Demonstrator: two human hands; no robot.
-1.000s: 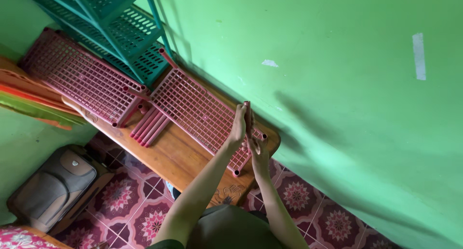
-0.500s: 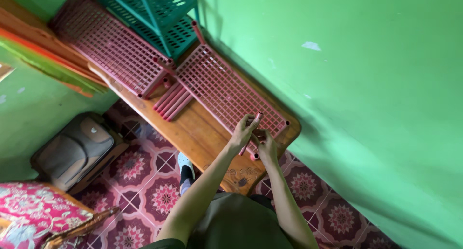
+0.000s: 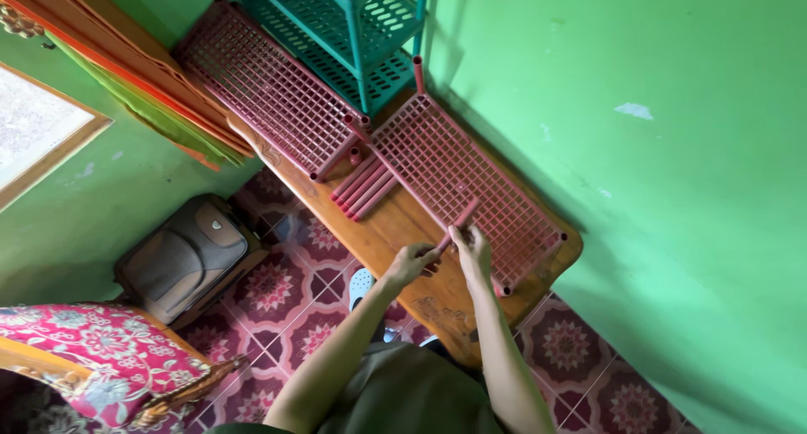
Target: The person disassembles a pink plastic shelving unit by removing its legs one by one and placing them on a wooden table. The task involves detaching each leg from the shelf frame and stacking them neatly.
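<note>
Green wall [image 3: 672,190], right and far: painted, with small pale patches. Tiled floor [image 3: 277,316], near: maroon flower pattern; a grey-brown bag [image 3: 187,257] lies on it at left, and a chair cushion with a red flower print [image 3: 76,350] fills the near-left corner. Wooden bench [image 3: 403,228], running from far left to near right along the wall: carries all the rack parts. Teal plastic rack [image 3: 353,30], far end of the bench: assembled, tiers upright, nothing visible on its shelves. Two maroon grid shelf panels: the far one [image 3: 269,89] lies flat beside the teal rack; the near one [image 3: 471,182] lies flat under the hands, with one post [image 3: 418,74] standing in its far corner socket. Loose maroon tubes [image 3: 363,186], four or so, lie side by side on the bench between the two panels. Maroon tube [image 3: 458,224], in hand: held slanted over the near panel's near edge. Left hand [image 3: 410,261]: fingers closed around the tube's lower end. Right hand [image 3: 472,247]: fingertips pinched on the tube higher up. Step in hand, as judged: a leg tube is being brought to the near panel. The next move appears to call for standing the tube upright and pressing its end squarely into a corner socket.
</note>
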